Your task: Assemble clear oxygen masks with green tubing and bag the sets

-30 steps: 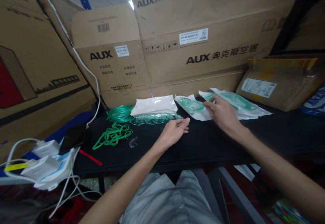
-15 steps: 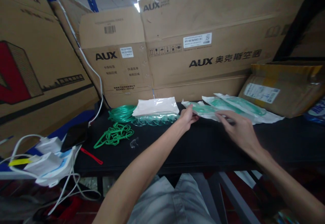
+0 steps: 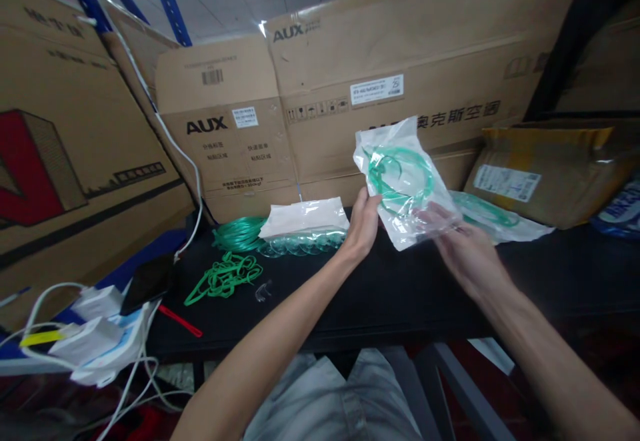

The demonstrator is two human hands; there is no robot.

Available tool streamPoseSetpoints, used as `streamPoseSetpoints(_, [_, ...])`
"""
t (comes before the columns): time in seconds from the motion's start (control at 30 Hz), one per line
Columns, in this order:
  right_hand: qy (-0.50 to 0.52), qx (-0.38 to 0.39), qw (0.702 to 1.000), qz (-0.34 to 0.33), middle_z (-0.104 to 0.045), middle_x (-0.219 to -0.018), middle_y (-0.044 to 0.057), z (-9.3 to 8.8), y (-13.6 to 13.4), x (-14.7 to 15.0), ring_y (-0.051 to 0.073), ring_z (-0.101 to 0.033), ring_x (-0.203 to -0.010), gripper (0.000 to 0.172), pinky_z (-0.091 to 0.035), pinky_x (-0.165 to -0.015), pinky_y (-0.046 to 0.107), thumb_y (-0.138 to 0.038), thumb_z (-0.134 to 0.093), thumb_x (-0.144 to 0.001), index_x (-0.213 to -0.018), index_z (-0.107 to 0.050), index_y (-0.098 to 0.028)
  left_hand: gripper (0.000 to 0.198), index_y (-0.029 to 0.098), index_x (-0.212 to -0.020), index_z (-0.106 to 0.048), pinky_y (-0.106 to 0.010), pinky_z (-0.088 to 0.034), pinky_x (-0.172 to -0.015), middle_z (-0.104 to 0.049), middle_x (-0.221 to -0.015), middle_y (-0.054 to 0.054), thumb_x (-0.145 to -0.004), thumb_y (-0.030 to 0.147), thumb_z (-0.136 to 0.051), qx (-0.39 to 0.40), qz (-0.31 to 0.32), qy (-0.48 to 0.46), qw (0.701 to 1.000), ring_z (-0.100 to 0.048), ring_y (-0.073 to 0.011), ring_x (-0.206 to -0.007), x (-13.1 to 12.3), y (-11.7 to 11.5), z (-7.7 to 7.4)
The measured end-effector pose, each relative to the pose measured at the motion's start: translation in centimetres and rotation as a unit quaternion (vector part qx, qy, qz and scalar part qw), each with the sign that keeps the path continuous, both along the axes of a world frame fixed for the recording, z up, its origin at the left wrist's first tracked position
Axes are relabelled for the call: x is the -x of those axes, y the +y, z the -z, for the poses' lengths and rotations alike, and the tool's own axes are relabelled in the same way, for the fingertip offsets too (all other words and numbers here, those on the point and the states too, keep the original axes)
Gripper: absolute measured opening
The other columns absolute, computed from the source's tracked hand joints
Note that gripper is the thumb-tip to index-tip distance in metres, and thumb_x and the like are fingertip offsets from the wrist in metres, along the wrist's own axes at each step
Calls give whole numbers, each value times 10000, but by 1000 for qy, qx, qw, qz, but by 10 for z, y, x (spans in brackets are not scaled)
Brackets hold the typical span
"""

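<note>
Stacked cardboard cartons (image 3: 380,94) wall in a black table (image 3: 400,301) in what appears to be a storeroom. Held up above the middle of the table, clear of it, is a clear pouch (image 3: 405,174) with coiled green tubing inside. The left hand (image 3: 363,224) pinches its left edge, thumb against curled fingers. The right hand (image 3: 463,251) grips the lower right corner, fingertips showing through the film. The item is judged light, limp and slick: the film would crumple and slide, so the flat edges offer the surest hold, not the bulging coil. On the table lie further pouches (image 3: 493,217) to the right, and a white pack (image 3: 305,214) and loose green bands (image 3: 225,274) to the left.
</note>
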State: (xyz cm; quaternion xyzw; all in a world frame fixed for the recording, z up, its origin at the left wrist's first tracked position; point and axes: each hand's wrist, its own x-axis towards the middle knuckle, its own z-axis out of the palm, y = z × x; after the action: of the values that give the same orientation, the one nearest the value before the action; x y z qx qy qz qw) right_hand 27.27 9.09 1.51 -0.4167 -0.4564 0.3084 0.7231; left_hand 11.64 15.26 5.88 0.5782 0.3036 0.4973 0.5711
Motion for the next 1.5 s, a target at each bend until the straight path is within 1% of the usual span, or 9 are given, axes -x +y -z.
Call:
streamPoseSetpoints(0.13, [24,-16,998,-56,-732,-1172,63,-5,17,0,282,-673,-1153,240,-563,-1018,428,-399,-722,-823,-1031,-708,-280,299,193,-1122,-576,-219,-435,-574,-662,-1053,-82,-843,302,-555,-80,57,14,995,-598,-199,-851,18,-2,-12])
streamPoseSetpoints(0.3, [55,31,993,-100,-729,-1109,35,-10,13,7,225,-714,-969,208,-589,-964,394,-418,-782,-796,-942,-723,-283,342,176,-1011,-619,-197,-419,-581,-658,-1039,-68,-716,289,-751,-73,129,90,985,-577,-179,-879,47,11,-25])
streamPoseSetpoints(0.5, [3,76,985,-154,-721,-924,53,-16,8,7,217,-712,-811,239,-608,-883,386,-432,-808,-791,-909,-749,-233,418,115,-853,-659,-182,-422,-552,-646,-835,-77,-873,532,-658,-33,-9,83,996,-549,-128,-715,78,33,-35])
streamPoseSetpoints(0.77, [9,127,974,-185,-730,-869,70,-21,-18,1,155,-699,-763,246,-601,-770,213,-343,-864,-736,-823,-745,-147,305,101,-1061,-631,-255,-582,-771,-713,-1017,-117,-1044,335,-437,-3,-246,20,969,-665,-123,-763,134,63,-37])
streamPoseSetpoints(0.87, [66,131,980,-131,-734,-879,82,-15,-33,-16,153,-709,-760,174,-604,-769,182,-256,-846,-738,-825,-757,-134,288,87,-1124,-603,-231,-577,-810,-707,-1033,-133,-1047,247,-377,8,-300,74,951,-690,-119,-814,165,70,-33])
streamPoseSetpoints(1.03, [153,136,979,-1,-687,-922,80,-11,-51,-46,169,-705,-838,50,-621,-787,208,-94,-734,-781,-756,-757,-131,413,26,-1129,-628,-421,-577,-876,-692,-1052,-245,-849,319,-707,21,-357,266,895,-693,-326,-1029,208,66,-13])
streamPoseSetpoints(1.13, [149,158,976,27,-666,-961,90,-12,-62,-55,162,-699,-865,115,-608,-797,208,-107,-690,-844,-756,-761,-127,760,-7,-1393,-468,-574,-385,-1094,-475,-1415,-345,-801,382,-743,-37,-401,392,827,-424,-453,-1378,221,59,-3])
streamPoseSetpoints(1.3, [138,198,970,17,-703,-968,114,-9,-72,-50,155,-708,-794,98,-593,-791,211,-154,-706,-849,-785,-780,-146,582,164,-1434,-538,-417,-195,-1233,-434,-1558,-124,-931,458,-535,-179,-212,610,742,-321,-301,-1480,208,68,-4])
streamPoseSetpoints(1.5, [70,198,971,-116,-718,-912,104,-3,-73,-28,167,-687,-739,270,-578,-742,218,-392,-885,-701,-839,-791,-180,837,230,-1572,-338,-412,-233,-1220,-214,-1664,-72,-902,725,-415,-141,-53,742,653,-248,-290,-1519,171,109,0])
